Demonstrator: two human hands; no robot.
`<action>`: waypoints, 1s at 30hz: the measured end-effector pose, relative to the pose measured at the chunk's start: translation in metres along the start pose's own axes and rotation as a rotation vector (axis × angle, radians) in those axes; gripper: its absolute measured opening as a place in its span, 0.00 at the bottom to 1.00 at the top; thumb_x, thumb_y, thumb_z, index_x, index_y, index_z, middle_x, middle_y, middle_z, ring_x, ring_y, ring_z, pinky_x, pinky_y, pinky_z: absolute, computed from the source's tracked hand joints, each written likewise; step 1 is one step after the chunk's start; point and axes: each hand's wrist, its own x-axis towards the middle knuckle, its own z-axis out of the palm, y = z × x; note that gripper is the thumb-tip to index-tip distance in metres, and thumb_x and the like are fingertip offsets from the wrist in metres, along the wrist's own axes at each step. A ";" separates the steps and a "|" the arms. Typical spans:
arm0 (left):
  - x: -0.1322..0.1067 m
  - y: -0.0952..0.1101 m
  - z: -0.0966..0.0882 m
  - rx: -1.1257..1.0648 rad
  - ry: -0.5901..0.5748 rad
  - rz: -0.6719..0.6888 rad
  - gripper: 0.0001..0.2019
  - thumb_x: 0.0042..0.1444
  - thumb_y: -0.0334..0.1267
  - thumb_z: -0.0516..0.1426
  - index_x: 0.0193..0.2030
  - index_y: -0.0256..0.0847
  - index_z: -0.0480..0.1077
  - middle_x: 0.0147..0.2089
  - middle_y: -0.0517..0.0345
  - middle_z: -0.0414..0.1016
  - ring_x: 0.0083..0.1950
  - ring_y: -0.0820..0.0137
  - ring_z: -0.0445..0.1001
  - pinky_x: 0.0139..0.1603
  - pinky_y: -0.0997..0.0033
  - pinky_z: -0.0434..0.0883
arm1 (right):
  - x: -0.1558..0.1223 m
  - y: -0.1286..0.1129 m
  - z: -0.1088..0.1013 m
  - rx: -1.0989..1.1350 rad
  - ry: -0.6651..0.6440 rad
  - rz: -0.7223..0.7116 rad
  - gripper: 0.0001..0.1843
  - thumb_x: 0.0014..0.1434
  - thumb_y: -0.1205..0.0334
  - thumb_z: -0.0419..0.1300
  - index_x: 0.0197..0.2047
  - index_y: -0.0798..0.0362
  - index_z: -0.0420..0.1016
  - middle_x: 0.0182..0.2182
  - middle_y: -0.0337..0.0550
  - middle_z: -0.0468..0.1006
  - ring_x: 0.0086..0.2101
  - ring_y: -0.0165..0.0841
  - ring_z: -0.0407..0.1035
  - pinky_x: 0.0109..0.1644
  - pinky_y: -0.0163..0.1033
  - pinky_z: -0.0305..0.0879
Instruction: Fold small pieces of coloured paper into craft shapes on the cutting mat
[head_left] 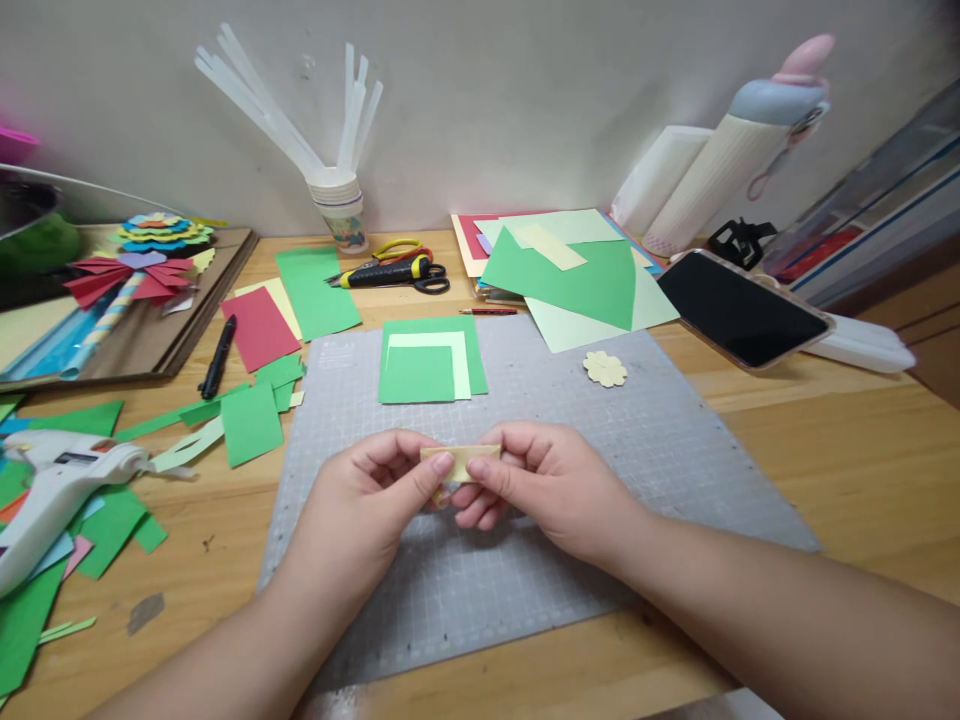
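Over the grey cutting mat [645,440], my left hand [367,500] and my right hand [540,485] pinch a small folded strip of pale yellow paper [461,460] between thumbs and fingers, one hand at each end. Both hands are closed on it. Beyond them on the mat lie stacked green paper squares [431,358] and a small pale yellow paper flower [605,368].
A white glue gun [60,485] and green paper scraps [251,420] lie left. A black pen [217,358], scissors [401,272], a cup of glue sticks [341,215], coloured paper sheets [577,280], a phone [742,310] and a bottle [750,150] sit farther back.
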 end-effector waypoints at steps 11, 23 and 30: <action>-0.001 -0.001 0.000 0.066 -0.026 0.002 0.08 0.51 0.41 0.62 0.29 0.38 0.71 0.25 0.61 0.75 0.28 0.74 0.71 0.31 0.76 0.68 | -0.001 -0.001 -0.001 -0.020 0.003 -0.038 0.18 0.51 0.48 0.64 0.30 0.56 0.71 0.25 0.40 0.78 0.26 0.27 0.74 0.31 0.32 0.70; -0.002 0.001 0.001 0.096 -0.016 0.001 0.09 0.50 0.41 0.62 0.29 0.38 0.71 0.24 0.62 0.74 0.27 0.75 0.70 0.30 0.78 0.67 | -0.001 -0.002 -0.001 -0.005 0.006 -0.017 0.18 0.51 0.48 0.65 0.29 0.57 0.71 0.25 0.40 0.79 0.25 0.27 0.74 0.29 0.31 0.69; -0.003 0.002 0.000 0.073 -0.025 0.001 0.08 0.51 0.40 0.62 0.29 0.37 0.71 0.24 0.62 0.75 0.27 0.75 0.71 0.30 0.79 0.68 | -0.001 0.000 -0.001 -0.002 0.000 -0.027 0.17 0.52 0.49 0.64 0.29 0.56 0.71 0.25 0.40 0.79 0.25 0.26 0.75 0.29 0.30 0.69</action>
